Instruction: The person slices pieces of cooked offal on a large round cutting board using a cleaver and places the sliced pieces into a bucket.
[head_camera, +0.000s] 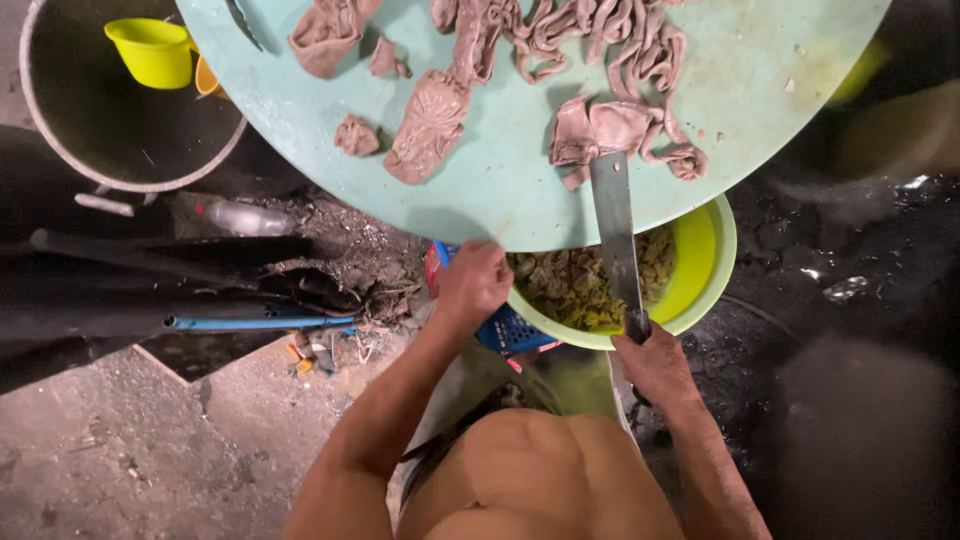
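The far side of the round pale-green worktop (500, 190) is cut off by the top edge, and so are the upper ends of the long pinkish-brown strips of offal (590, 40) heaped on it. The lower right of the scene is dark and hard to make out; only wet glints on the ground show there. What the left hand (472, 285) closes on cannot be told: its fingers curl inward at the near rim of the worktop, just beside the lime-green basin (705, 260), and they hide whatever lies under them.

The basin sits partly under the worktop's near edge, holding a mass of chopped brownish pieces (570, 290). A blue slotted crate (505, 330) pokes out below the left hand, beside the basin. On the worktop lie a folded slab of tripe (430, 125), a small lump (356, 135) left of it, and another folded piece (325, 35) near the top. At upper left a large grey tub (60, 150) holds a yellow scoop (150, 50). A clear plastic bottle (245, 217) lies on the dirt below it, near dark pipes and a blue tube (260, 322).

The right hand (655, 365) has its grip pressed tight around the dark handle of a long cleaver (613, 230), whose blade points away, crossing over the basin with its tip resting on the worktop against a bundle of offal (620, 130)
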